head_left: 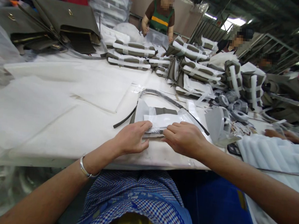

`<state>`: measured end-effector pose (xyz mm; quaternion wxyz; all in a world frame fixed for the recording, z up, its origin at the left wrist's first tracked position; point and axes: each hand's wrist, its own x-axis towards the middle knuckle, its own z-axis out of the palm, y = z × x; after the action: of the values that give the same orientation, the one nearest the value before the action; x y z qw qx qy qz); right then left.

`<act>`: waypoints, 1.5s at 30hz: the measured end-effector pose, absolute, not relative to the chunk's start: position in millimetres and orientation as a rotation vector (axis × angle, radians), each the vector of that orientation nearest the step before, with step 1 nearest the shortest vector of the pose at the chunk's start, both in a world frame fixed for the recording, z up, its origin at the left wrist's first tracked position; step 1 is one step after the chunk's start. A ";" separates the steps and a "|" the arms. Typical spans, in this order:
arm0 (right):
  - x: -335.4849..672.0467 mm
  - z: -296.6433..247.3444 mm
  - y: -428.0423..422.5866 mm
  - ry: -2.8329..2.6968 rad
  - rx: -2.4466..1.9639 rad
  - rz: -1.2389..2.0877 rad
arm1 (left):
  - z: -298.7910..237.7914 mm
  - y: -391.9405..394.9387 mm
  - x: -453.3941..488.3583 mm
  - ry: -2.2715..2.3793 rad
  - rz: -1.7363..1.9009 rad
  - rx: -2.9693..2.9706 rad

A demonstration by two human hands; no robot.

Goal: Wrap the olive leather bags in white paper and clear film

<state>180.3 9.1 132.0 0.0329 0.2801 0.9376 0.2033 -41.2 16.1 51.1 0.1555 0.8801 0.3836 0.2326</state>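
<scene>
My left hand (131,138) and my right hand (182,137) rest side by side at the near edge of the white table (60,118). Both have curled fingers pressed onto a small olive piece wrapped in white foam sheet and clear plastic (161,121). The left thumb and fingers pinch its near left corner. The right fingers grip its near right edge. A thin dark strap (124,120) curves out from under the wrapped piece to the left and behind it. A silver bangle (85,169) is on my left wrist.
Wrapped olive bags (192,68) pile up at the far middle and right. Olive handbags (63,20) stand at the far left. Rolls of white foam (274,154) lie at the right. Other people work across the table, one in a green apron (160,18).
</scene>
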 end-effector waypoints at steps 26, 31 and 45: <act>151.1 139.3 36.5 2.710 0.787 0.550 | 24.5 11.7 -18.4 1.366 0.901 2.541; 145.9 148.9 34.3 2.667 0.765 0.543 | 19.7 12.2 -15.1 1.395 0.947 2.566; 120.3 173.5 52.9 2.391 0.718 0.319 | 19.7 11.5 -16.2 1.347 0.955 2.505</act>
<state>120.3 52.9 173.5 0.3074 0.2717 0.9040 0.1205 -16.2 11.5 19.7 0.0707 0.8328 0.4479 0.3174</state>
